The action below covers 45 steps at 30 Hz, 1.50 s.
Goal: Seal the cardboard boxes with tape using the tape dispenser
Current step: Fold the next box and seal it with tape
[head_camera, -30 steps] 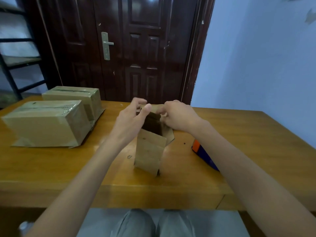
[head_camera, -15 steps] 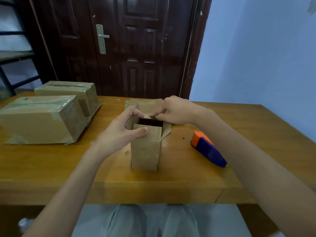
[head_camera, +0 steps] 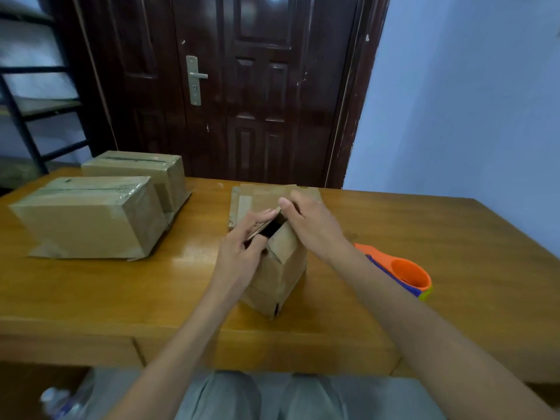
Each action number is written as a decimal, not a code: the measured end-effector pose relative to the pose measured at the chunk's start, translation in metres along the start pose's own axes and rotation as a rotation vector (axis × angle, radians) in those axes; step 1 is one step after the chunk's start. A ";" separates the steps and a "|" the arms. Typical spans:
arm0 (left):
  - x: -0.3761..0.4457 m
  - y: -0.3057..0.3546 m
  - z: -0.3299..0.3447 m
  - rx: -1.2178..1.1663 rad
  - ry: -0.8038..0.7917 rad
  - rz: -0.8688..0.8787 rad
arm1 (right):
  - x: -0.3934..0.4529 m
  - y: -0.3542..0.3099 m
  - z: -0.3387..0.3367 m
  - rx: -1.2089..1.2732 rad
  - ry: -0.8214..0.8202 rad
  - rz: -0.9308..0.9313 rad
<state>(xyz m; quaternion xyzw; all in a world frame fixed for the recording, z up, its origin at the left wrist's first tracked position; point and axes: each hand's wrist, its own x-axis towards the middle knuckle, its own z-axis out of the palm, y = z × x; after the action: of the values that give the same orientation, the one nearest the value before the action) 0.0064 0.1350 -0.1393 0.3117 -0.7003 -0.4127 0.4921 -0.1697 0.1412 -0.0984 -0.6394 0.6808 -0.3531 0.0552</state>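
A small cardboard box [head_camera: 277, 274] stands upright on the wooden desk [head_camera: 454, 237], near its front edge and in the middle of the view. Its top is not closed; a dark opening shows between the flaps. The left hand [head_camera: 242, 253] holds the left flap, with the fingers curled over its edge and the thumb against the side of the box. The right hand [head_camera: 309, 222] grips the flap on the right and far side, fingers bent around it, the thumb pointing toward the opening. Both hands are therefore closed around parts of the box top.

The tape dispenser [head_camera: 400, 272], orange and blue, lies on the desk just to the right of the box, partly hidden behind the right forearm. It touches neither hand.

Behind the small box, a flat piece of cardboard [head_camera: 251, 195] lies on the desk. On the left side of the desk there are two bigger boxes, already closed with tape: the nearer taped box [head_camera: 88, 219] and the farther taped box [head_camera: 139, 168], standing close beside each other on flat cardboard.

A dark wooden door [head_camera: 257, 86] with a metal handle is behind the desk, and a pale blue wall [head_camera: 469, 101] is to the right.
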 end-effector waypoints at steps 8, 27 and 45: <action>0.005 -0.004 -0.006 0.144 -0.068 -0.043 | 0.008 0.004 0.010 0.113 -0.115 0.083; -0.033 -0.021 0.027 0.410 0.215 0.209 | 0.003 -0.003 0.003 0.709 -0.156 0.411; 0.082 0.034 0.000 0.848 -0.974 0.318 | -0.117 0.029 0.025 0.722 0.124 0.163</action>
<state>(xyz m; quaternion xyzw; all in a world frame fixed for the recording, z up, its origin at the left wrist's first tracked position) -0.0215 0.0819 -0.0734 0.1491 -0.9818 -0.1173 0.0090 -0.1602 0.2354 -0.1769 -0.4999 0.5633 -0.6028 0.2636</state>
